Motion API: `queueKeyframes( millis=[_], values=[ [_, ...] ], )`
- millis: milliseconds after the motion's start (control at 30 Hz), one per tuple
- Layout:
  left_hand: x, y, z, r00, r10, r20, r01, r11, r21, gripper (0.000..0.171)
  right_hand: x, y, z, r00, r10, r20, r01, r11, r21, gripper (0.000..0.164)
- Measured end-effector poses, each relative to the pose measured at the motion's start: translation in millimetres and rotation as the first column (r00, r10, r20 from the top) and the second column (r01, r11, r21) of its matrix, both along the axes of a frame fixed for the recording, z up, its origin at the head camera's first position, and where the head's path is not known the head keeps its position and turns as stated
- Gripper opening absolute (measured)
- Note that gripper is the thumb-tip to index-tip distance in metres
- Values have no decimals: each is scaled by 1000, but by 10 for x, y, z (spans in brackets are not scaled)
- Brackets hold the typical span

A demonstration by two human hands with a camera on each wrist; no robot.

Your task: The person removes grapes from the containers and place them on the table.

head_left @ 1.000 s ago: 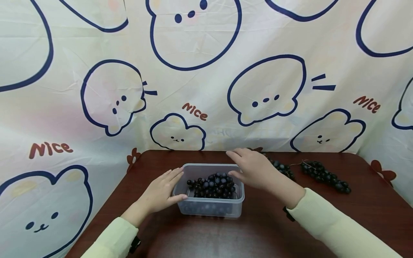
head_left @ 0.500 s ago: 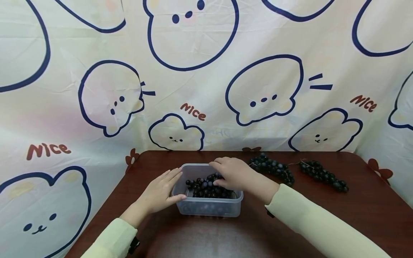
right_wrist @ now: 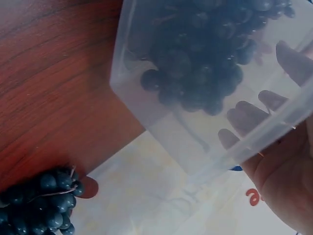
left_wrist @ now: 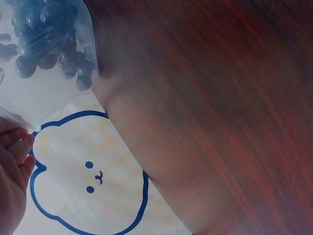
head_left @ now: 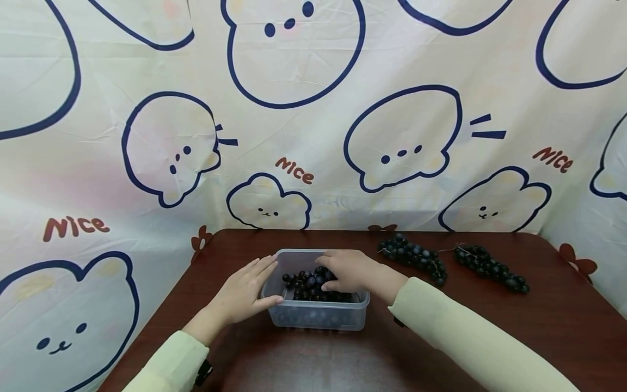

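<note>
A clear plastic container [head_left: 318, 317] stands on the table with a bunch of dark grapes [head_left: 305, 283] inside. My left hand [head_left: 244, 293] rests at its left rim, fingers straight and thumb along the near corner. From the right, my right hand [head_left: 354, 271] reaches over the rim into the container, above the grapes, and covers part of them. The right wrist view shows its fingers [right_wrist: 247, 117] through the cloudy wall, loosely bent, close beside the grapes [right_wrist: 195, 68] with nothing between them. In the left wrist view, fingertips [left_wrist: 22, 142] lie near the container's edge.
Two more bunches of dark grapes lie at the back right of the brown table [head_left: 294, 359]: one bunch [head_left: 413, 256] nearer the container, another bunch [head_left: 492, 269] farther right. A cloth backdrop [head_left: 323, 136] with cartoon faces hangs right behind the table.
My right hand has moved left and down, from above the container's right rim to inside it over the grapes. The left hand and the container have stayed in place.
</note>
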State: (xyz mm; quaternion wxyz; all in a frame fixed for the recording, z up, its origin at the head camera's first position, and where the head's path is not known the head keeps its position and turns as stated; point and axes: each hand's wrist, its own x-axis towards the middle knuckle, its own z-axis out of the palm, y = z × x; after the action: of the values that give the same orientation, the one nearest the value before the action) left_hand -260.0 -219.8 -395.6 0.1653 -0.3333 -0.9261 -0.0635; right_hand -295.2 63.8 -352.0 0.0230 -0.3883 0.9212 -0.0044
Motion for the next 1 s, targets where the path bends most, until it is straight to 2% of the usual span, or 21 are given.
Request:
queueKeyframes(
  millis=[400,633,1000],
  values=[
    [-16,3,-2,1000,3,-6,-3,1000,-7,80,-113,-43,-79,997,-52,50,50,997,51,63],
    [-2,8,12,1000,8,7,-8,1000,-4,80,-129,-110,-94,996,-34,77,29,998,56,61],
    [-8,-1,-4,1000,5,-5,-5,1000,-6,80,-139,-192,-112,995,-55,80,48,995,92,57]
  ],
)
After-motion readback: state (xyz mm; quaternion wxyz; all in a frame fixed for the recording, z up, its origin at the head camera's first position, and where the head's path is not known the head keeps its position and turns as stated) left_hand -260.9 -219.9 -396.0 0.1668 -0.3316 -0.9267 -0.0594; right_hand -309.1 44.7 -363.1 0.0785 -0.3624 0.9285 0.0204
